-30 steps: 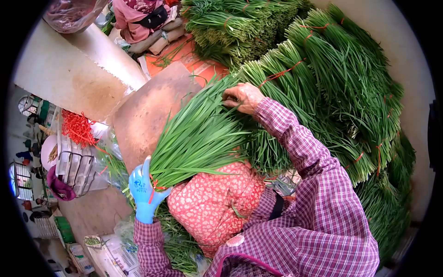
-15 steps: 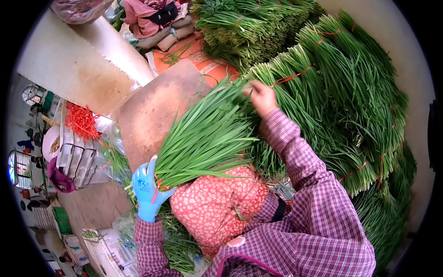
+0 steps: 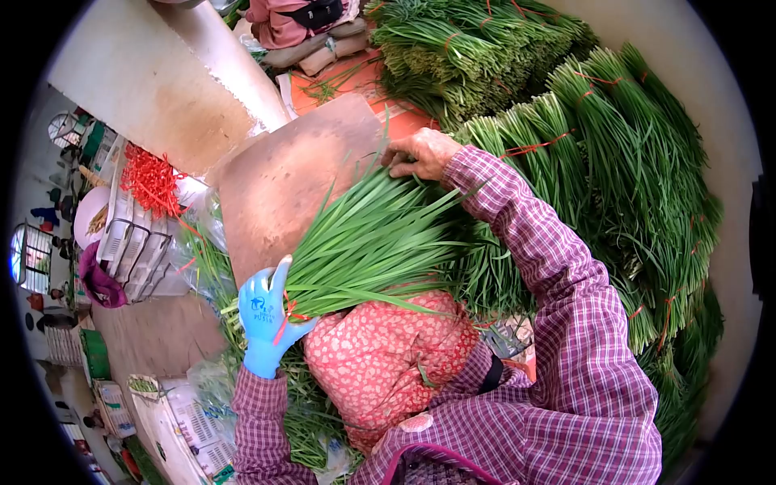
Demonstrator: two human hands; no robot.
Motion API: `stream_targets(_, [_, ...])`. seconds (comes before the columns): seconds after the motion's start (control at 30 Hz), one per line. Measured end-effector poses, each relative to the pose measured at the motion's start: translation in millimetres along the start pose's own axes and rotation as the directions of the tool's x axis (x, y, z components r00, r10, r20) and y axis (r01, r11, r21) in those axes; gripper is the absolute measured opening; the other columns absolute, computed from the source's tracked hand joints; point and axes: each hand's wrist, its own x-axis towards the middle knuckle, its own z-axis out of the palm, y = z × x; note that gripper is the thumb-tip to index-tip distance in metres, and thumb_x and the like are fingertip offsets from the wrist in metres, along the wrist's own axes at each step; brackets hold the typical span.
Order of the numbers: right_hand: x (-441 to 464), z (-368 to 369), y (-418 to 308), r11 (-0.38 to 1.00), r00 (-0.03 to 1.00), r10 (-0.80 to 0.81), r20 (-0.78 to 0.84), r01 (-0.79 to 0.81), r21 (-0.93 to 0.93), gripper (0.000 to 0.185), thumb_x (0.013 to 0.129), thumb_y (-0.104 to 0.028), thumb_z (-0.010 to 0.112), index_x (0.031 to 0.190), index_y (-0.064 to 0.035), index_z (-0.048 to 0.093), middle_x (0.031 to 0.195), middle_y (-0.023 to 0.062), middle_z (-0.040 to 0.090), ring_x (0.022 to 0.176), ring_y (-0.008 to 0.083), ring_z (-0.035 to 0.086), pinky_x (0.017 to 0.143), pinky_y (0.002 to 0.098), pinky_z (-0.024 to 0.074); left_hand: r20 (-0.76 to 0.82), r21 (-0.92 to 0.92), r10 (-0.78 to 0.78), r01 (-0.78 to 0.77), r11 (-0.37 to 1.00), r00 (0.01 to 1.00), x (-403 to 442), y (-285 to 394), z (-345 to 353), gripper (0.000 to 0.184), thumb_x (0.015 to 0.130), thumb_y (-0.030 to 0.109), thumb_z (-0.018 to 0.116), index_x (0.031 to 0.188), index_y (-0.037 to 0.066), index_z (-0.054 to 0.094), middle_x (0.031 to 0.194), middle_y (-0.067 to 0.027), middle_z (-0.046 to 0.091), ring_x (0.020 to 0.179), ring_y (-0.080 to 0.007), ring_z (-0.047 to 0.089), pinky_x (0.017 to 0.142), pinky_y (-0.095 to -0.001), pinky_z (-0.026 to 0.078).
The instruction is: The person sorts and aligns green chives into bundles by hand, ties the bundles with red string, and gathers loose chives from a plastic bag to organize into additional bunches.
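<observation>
My left hand [image 3: 269,318], in a blue glove, is closed around the stem end of a bunch of garlic chives [image 3: 368,242]. A red tie [image 3: 287,311] shows at the grip, and the leaves fan out up and to the right over my lap. At the far leaf tips, my bare right hand [image 3: 420,153] has its fingers bent and pinched on the leaves; the fingertips are partly hidden. Beneath the bunch lie a brown board [image 3: 283,178] and red flowered cloth [image 3: 384,347] over my knee.
Tied chive bundles [image 3: 630,162] are piled high on my right, with another stack [image 3: 477,48] behind. Red ties [image 3: 149,182] hang by white crates [image 3: 137,250] at left. Loose chives [image 3: 303,424] lie below my left arm. A person in pink [image 3: 279,24] sits beyond.
My right hand has moved left across the leaf tips, and its fingers have bent onto them. The left hand keeps its hold on the bunch. The view has shifted slightly.
</observation>
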Motion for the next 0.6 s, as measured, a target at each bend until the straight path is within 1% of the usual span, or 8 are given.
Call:
stream_targets(0.17, [-6.2, 3.6, -0.8, 0.998, 0.999, -0.042, -0.031, 0.041, -0.048, 0.019, 0.08, -0.019, 0.069, 0.093, -0.0051, 0.067, 0.082, 0.0129, 0.069, 0.078, 0.0279, 0.067, 0.07, 0.0368, 0.0518, -0.008, 0.013, -0.016, 0.016, 1.0, 1.0, -0.8, 0.6, 0.8, 0.099, 0.051, 0.041, 0.083, 0.136, 0.01, 0.044, 0.11, -0.0114, 0.053, 0.104, -0.0296, 0.051, 0.09, -0.0434, 0.04])
stream_targets(0.23, [-9.2, 7.6, -0.6, 0.994, 0.988, -0.06, -0.146, 0.045, -0.102, 0.018, 0.081, -0.019, 0.069, 0.091, -0.0043, 0.067, 0.08, 0.0132, 0.068, 0.075, 0.0283, 0.066, 0.068, 0.037, 0.0515, -0.006, 0.012, -0.011, 0.011, 1.0, 1.0, 0.7, 1.1, -0.2, 0.098, 0.051, 0.043, 0.083, 0.135, 0.01, 0.045, 0.11, -0.0114, 0.053, 0.103, -0.0292, 0.051, 0.09, -0.0432, 0.039])
stream_targets(0.3, [-12.2, 12.5, -4.2, 0.999, 0.985, -0.017, -0.174, 0.011, -0.037, 0.017, 0.082, -0.019, 0.068, 0.09, -0.0037, 0.067, 0.081, 0.0141, 0.068, 0.074, 0.0291, 0.066, 0.068, 0.0372, 0.0512, -0.005, 0.01, -0.013, 0.013, 1.0, 1.0, 0.7, 0.8, -0.1, 0.098, 0.051, 0.042, 0.083, 0.135, 0.01, 0.045, 0.11, -0.0113, 0.053, 0.103, -0.0291, 0.051, 0.091, -0.0432, 0.039])
stream_targets(0.33, [-12.5, 16.5, -3.1, 1.0, 0.969, 0.005, -0.248, -0.005, -0.002, 0.017, 0.082, -0.021, 0.068, 0.092, -0.0066, 0.068, 0.08, 0.0141, 0.068, 0.074, 0.0288, 0.066, 0.068, 0.0371, 0.0516, -0.003, 0.007, -0.008, 0.008, 1.0, 1.0, 0.5, 0.6, 0.0, 0.098, 0.05, 0.042, 0.083, 0.135, 0.011, 0.045, 0.11, -0.0113, 0.053, 0.102, -0.029, 0.051, 0.091, -0.0431, 0.039])
stream_targets(0.4, [-16.1, 17.5, -18.8, 0.998, 0.913, 0.055, -0.404, -0.054, 0.012, 0.017, 0.082, -0.021, 0.067, 0.093, -0.0076, 0.069, 0.078, 0.0138, 0.068, 0.075, 0.0289, 0.067, 0.068, 0.0366, 0.0524, 0.009, 0.001, -0.022, 0.022, 1.0, 1.0, 1.0, 0.4, -0.6, 0.098, 0.05, 0.042, 0.083, 0.135, 0.011, 0.045, 0.109, -0.0112, 0.053, 0.102, -0.029, 0.051, 0.091, -0.0432, 0.039])
stream_targets(0.5, [-22.8, 2.8, -37.4, 0.975, 0.674, 0.219, -0.706, -0.138, 0.172, 0.015, 0.084, -0.016, 0.065, 0.092, -0.0046, 0.068, 0.08, 0.012, 0.069, 0.07, 0.0208, 0.067, 0.065, 0.0318, 0.0522, 0.016, -0.016, -0.05, 0.051, 0.999, 0.999, -0.3, 3.9, -7.4, 0.096, 0.05, 0.039, 0.083, 0.135, 0.011, 0.046, 0.108, -0.0115, 0.053, 0.101, -0.0295, 0.051, 0.091, -0.0427, 0.039])
stream_targets(0.53, [-27.3, -7.0, -45.3, 0.95, 0.635, 0.297, -0.713, -0.126, 0.284, 0.015, 0.085, -0.017, 0.065, 0.092, -0.0045, 0.069, 0.08, 0.0102, 0.069, 0.068, 0.017, 0.065, 0.063, 0.0298, 0.0514, 0.021, -0.037, -0.048, 0.049, 0.998, 0.999, -0.9, 7.3, -12.7, 0.096, 0.05, 0.038, 0.083, 0.134, 0.011, 0.046, 0.107, -0.0117, 0.053, 0.101, -0.0298, 0.051, 0.09, -0.0424, 0.04])
stream_targets(0.6, [-36.1, -27.9, -54.2, 0.902, 0.63, 0.352, -0.692, -0.032, 0.43, 0.016, 0.087, -0.018, 0.065, 0.094, -0.0043, 0.069, 0.081, 0.0066, 0.068, 0.066, 0.0113, 0.062, 0.059, 0.0263, 0.0496, 0.003, -0.082, -0.047, 0.047, 0.996, 0.999, -3.2, 7.2, -16.1, 0.096, 0.049, 0.034, 0.084, 0.134, 0.012, 0.046, 0.105, -0.0121, 0.053, 0.099, -0.0306, 0.052, 0.089, -0.0422, 0.041])
